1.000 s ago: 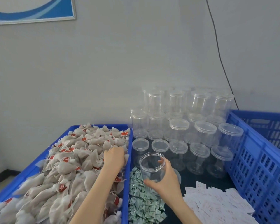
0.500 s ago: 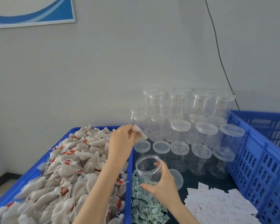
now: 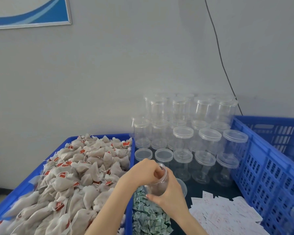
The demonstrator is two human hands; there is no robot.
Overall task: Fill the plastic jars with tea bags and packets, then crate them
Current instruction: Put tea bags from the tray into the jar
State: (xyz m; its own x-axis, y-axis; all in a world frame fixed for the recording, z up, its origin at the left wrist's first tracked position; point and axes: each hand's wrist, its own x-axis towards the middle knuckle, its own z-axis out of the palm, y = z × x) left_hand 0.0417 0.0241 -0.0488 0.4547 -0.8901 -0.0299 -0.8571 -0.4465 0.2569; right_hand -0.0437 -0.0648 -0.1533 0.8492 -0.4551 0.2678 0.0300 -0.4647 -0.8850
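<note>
My left hand [image 3: 146,172] has its fingers bunched at the mouth of the open jar [image 3: 157,184]; if they pinch a tea bag there, I cannot tell. My right hand [image 3: 168,194] wraps the jar's wall, tilted above the green packets [image 3: 148,216]. The jar looks light, thin and smooth, so I think holding around its middle is best. The tea bags [image 3: 71,177], soft, fill the blue crate [image 3: 32,170] on the left.
</note>
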